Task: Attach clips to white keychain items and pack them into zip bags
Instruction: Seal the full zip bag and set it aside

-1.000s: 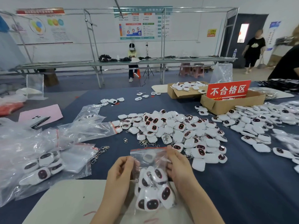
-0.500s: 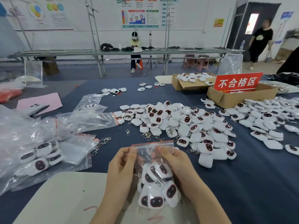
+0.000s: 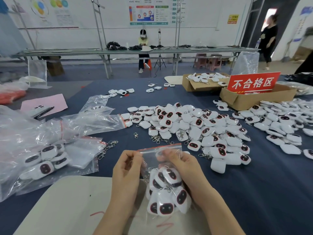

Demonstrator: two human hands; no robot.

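Left hand [image 3: 126,168] and right hand [image 3: 184,165] each pinch the zip bag [image 3: 152,159] just under its red strip, over the board [image 3: 67,200], keychains [image 3: 166,195] sagging low, likely keeping the mouth clear to seal.

This is a factory packing workshop: identical white keychain items [image 3: 194,126] lie heaped across the middle and right of a blue-covered table [image 3: 271,192], with clear zip bags [image 3: 50,129] piled at the left. At upper right a red sign [image 3: 253,83] stands in a cardboard box [image 3: 245,101]; along the top, a long steel-framed workbench [image 3: 118,51] runs beneath wall posters [image 3: 149,12].
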